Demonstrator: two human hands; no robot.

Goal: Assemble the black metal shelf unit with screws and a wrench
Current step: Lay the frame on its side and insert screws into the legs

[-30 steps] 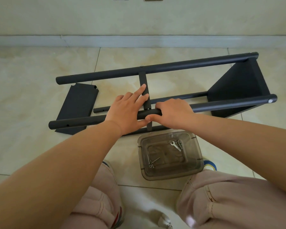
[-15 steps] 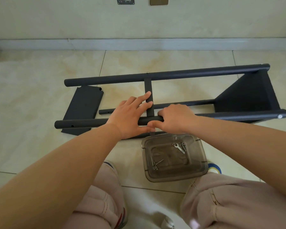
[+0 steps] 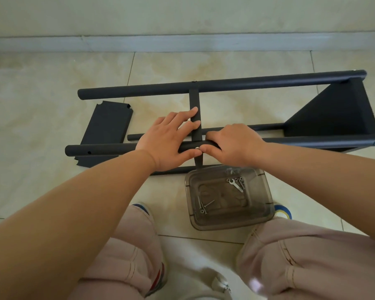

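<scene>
On near tube (image 3: 108, 149): both hands (image 3: 167, 140).

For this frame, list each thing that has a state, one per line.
left hand: fingers straight, resting on the crossbar and near tube
right hand: pinching a screw at the near tube's joint
shelf frame: lying on its side, partly assembled
loose panel: flat on the floor, unattached
plastic box: open, holds screws and a wrench
</scene>
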